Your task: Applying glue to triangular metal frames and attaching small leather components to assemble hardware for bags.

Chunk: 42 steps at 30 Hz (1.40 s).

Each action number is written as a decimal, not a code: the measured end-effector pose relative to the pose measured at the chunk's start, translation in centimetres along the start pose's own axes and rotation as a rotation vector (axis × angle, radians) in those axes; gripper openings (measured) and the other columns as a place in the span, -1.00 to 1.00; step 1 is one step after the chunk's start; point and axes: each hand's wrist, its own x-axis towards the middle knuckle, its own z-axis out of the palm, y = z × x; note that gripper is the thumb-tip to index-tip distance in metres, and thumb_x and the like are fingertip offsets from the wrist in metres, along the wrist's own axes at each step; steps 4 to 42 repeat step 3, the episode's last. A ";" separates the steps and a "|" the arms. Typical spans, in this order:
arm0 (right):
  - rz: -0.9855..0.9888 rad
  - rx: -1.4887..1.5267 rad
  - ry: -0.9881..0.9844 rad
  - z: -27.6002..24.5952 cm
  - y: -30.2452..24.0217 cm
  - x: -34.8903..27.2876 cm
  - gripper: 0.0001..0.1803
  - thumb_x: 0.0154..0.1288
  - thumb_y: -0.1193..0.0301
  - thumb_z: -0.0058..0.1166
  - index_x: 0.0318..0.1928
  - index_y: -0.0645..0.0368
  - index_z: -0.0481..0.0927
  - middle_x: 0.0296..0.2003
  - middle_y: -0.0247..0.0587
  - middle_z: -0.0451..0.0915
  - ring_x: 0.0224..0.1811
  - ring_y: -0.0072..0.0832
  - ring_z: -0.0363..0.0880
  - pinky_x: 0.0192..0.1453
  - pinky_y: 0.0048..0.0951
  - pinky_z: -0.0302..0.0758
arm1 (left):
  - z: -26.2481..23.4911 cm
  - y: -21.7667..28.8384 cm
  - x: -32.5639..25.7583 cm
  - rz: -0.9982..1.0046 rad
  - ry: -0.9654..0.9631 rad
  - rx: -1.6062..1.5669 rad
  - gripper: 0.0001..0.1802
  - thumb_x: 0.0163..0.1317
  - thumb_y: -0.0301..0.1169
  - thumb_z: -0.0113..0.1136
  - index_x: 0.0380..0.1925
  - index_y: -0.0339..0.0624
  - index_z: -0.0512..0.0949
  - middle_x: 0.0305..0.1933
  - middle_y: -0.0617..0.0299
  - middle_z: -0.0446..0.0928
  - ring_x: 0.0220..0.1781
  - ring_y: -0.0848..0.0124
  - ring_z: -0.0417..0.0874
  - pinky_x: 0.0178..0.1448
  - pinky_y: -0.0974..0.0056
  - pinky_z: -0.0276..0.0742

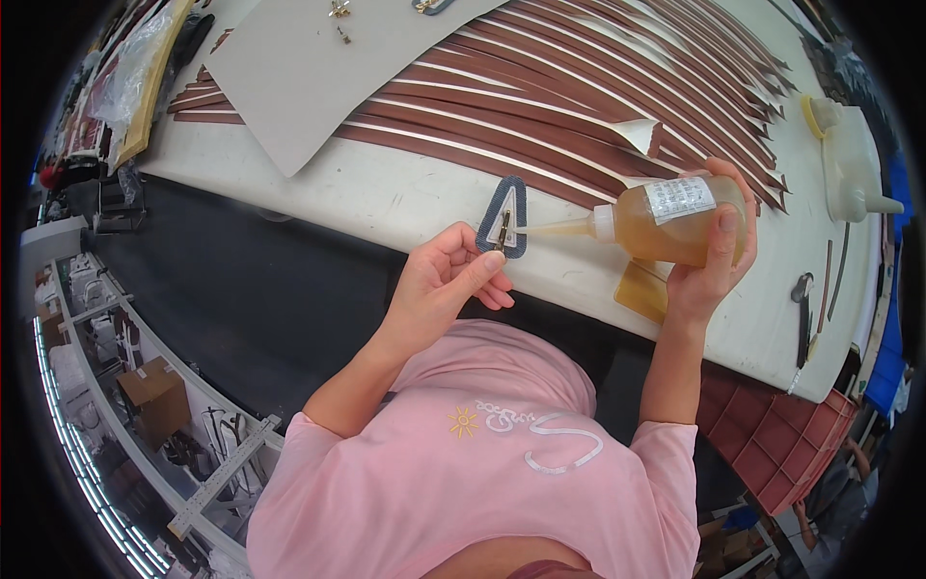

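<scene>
My left hand [449, 282] pinches a small triangular patch [518, 205] with a dark denim-blue border and a pale middle. A narrow brass-coloured metal piece [503, 230] lies across its centre, under my left thumb. My right hand [719, 253] is wrapped round a clear squeeze bottle [666, 224] of amber liquid, tipped sideways. Its long tapered nozzle points left, and the tip is at the metal piece; whether it touches I cannot tell. The bottle carries a white label, and its white collar joins the nozzle. Both hands are above the near edge of the white table [376, 207].
Long brown strips [540, 87] with white edges cover the table's far side. A grey board [318, 77] lies over them, with small brass parts [340, 12] on it. A yellow block [643, 289], a whitish spouted bottle [851, 164] and a dark-handled tool [803, 314] are at right. A red crate [772, 434] stands below.
</scene>
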 end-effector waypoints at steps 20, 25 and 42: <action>0.030 0.011 0.008 0.1 -0.2 0.0 -0.42 0.27 0.11 0.18 0.12 0.32 0.48 -0.02 -0.13 0.57 -0.02 -0.48 0.55 0.12 -0.50 0.45 | -0.1 0.1 0.0 -0.004 -0.008 0.006 -0.83 0.43 -0.38 0.09 -0.27 -0.26 0.40 -0.37 0.09 0.62 -0.36 0.38 0.73 -0.29 0.41 0.64; 0.030 0.011 0.008 0.1 -0.2 0.0 -0.42 0.27 0.11 0.18 0.12 0.32 0.48 -0.02 -0.13 0.57 -0.02 -0.48 0.55 0.12 -0.50 0.45 | -0.1 0.1 0.0 -0.004 -0.008 0.006 -0.83 0.43 -0.38 0.09 -0.27 -0.26 0.40 -0.37 0.09 0.62 -0.36 0.38 0.73 -0.29 0.41 0.64; 0.030 0.011 0.008 0.1 -0.2 0.0 -0.42 0.27 0.11 0.18 0.12 0.32 0.48 -0.02 -0.13 0.57 -0.02 -0.48 0.55 0.12 -0.50 0.45 | -0.1 0.1 0.0 -0.004 -0.008 0.006 -0.83 0.43 -0.38 0.09 -0.27 -0.26 0.40 -0.37 0.09 0.62 -0.36 0.38 0.73 -0.29 0.41 0.64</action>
